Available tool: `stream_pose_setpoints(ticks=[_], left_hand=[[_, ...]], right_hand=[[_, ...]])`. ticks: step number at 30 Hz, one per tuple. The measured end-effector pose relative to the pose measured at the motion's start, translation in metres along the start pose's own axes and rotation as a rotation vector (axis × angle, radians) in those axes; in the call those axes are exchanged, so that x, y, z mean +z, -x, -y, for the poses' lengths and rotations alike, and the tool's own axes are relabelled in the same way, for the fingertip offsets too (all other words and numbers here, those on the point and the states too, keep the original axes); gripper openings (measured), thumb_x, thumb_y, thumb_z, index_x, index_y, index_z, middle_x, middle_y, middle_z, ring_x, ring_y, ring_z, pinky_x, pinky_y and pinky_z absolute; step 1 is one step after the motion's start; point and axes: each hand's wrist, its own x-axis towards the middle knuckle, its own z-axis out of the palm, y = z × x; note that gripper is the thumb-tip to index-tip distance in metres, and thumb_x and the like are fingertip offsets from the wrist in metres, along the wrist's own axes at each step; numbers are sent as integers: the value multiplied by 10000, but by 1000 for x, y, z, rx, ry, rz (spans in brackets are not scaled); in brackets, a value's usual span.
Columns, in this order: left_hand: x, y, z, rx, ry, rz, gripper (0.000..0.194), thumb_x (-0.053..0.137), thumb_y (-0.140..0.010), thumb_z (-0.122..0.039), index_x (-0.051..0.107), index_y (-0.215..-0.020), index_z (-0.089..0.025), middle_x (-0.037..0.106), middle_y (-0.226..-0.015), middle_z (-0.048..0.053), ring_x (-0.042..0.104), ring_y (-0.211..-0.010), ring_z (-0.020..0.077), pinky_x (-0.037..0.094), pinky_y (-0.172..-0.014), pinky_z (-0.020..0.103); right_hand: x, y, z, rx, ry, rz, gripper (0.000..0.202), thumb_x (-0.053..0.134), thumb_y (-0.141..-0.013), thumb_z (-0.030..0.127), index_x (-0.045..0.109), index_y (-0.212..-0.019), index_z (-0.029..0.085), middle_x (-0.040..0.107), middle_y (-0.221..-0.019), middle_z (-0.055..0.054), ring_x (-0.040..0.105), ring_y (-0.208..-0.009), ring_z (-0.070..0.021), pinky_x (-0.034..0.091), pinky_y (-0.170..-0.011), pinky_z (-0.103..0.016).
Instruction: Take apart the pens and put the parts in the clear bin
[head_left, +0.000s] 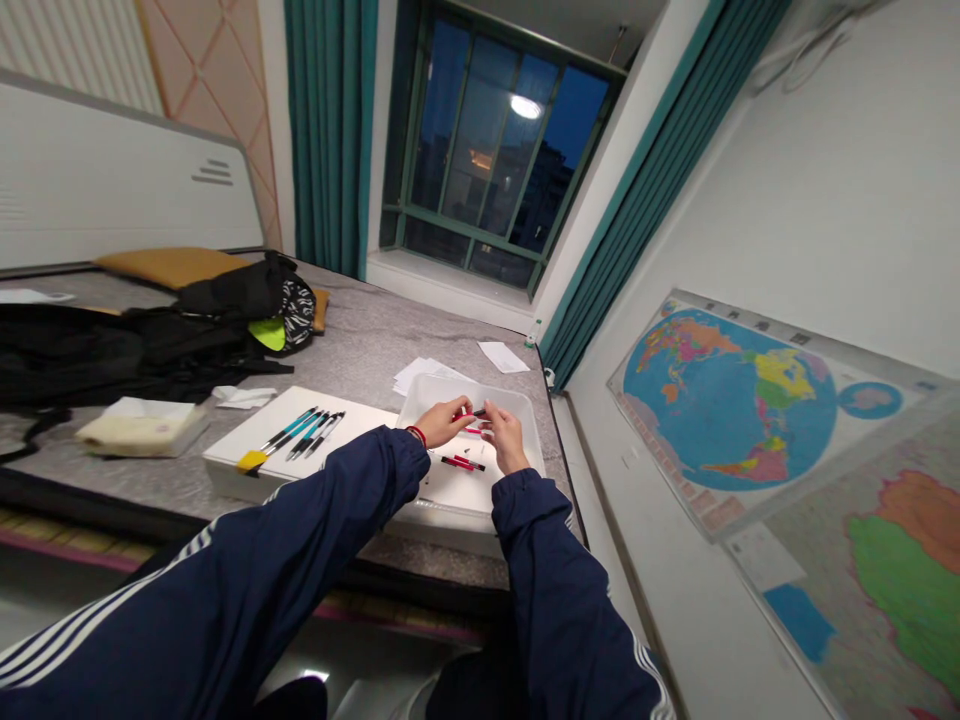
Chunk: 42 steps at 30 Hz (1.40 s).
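Over a white plastic tray [534, 425], my left hand [442, 422] and my right hand [505, 438] meet. Both have their fingers closed in a pinch on a slim black-and-red pen [478, 412], partly covered by the fingertips. Below them, red-and-black pen pieces [463, 463] lie on the tray's white floor. Another red piece shows just under the fingers, and a few tiny dark bits are too small to name. Left of the tray, a row of teal, black and grey pens [304, 433] rests on a white box [232, 440].
A yellow tab [252, 461] sits on the box's front edge. Farther left are a tissue pack [142, 425], a crumpled tissue [244, 397] and a black bag [150, 345]. White papers [427, 373] lie behind the tray, and a small bottle [533, 333] stands at the far corner.
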Motion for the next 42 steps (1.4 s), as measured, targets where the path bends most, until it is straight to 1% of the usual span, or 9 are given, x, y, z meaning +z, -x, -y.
stream_pose_setpoints(ticks=[5, 10, 15, 18, 21, 25, 30, 37, 42], left_hand=[[0, -1, -1, -34, -44, 40, 350, 408, -924, -479, 628, -902, -208, 625, -709, 7, 536, -664, 161, 359, -638, 254], [1, -2, 0, -88, -78, 25, 355, 361, -937, -428, 620, -834, -209, 659, -800, 42, 576, -754, 189, 368, -674, 270], [1, 1, -3, -75, -5, 2, 348, 451, -908, -482, 555, -1104, -214, 525, -592, -47, 501, -570, 160, 343, -615, 254], [1, 1, -3, -6, 33, -1, 335, 504, -886, -460, 550, -1102, -208, 494, -591, -63, 473, -555, 139, 340, -610, 242], [1, 0, -3, 32, 40, 15, 288, 502, -886, -450, 604, -994, -203, 559, -670, -28, 496, -609, 134, 365, -638, 244], [1, 0, -2, 19, 20, 35, 315, 474, -894, -447, 652, -934, -190, 608, -704, 0, 521, -651, 143, 386, -658, 249], [4, -2, 2, 11, 29, 78, 340, 403, -916, -382, 640, -792, -171, 631, -692, 24, 556, -678, 159, 400, -680, 260], [10, -2, 9, -66, 57, 50, 234, 435, -839, -241, 615, -979, -186, 615, -693, -7, 538, -648, 153, 402, -671, 258], [6, -3, 6, -95, 66, 57, 215, 403, -830, -231, 610, -871, -186, 589, -676, -5, 520, -660, 159, 379, -654, 259]], right_hand=[[-1, 0, -4, -51, 102, -58, 420, 726, -659, 548, 656, -757, 145, 702, -798, -72, 570, -603, -112, 434, -520, -217], [-2, -5, -9, -102, 73, -46, 441, 767, -622, 466, 676, -927, 161, 707, -811, -55, 597, -638, -133, 449, -535, -231], [-3, -6, -9, -127, -31, 4, 562, 776, -630, 383, 599, -1127, 189, 732, -995, -96, 655, -780, -157, 493, -629, -248], [-3, -7, -10, -171, 1, -8, 526, 754, -649, 412, 600, -1100, 190, 721, -1029, -95, 657, -817, -161, 504, -644, -248], [-3, -8, -15, -215, 174, -77, 393, 700, -694, 514, 632, -873, 171, 704, -792, -51, 627, -679, -152, 474, -559, -235], [-3, -8, -19, -234, 296, -44, 407, 635, -738, 583, 557, -673, 189, 525, -475, 37, 490, -443, -118, 392, -442, -228], [-3, -10, -19, -194, 180, -69, 346, 679, -683, 484, 566, -815, 185, 578, -642, 30, 551, -516, -116, 433, -435, -216], [-1, -9, -15, -160, 167, -58, 392, 717, -637, 419, 609, -917, 167, 601, -762, -3, 605, -612, -136, 469, -460, -223], [-2, -7, -11, -149, 110, -105, 408, 731, -628, 396, 632, -944, 158, 630, -789, -27, 607, -658, -145, 478, -500, -230]])
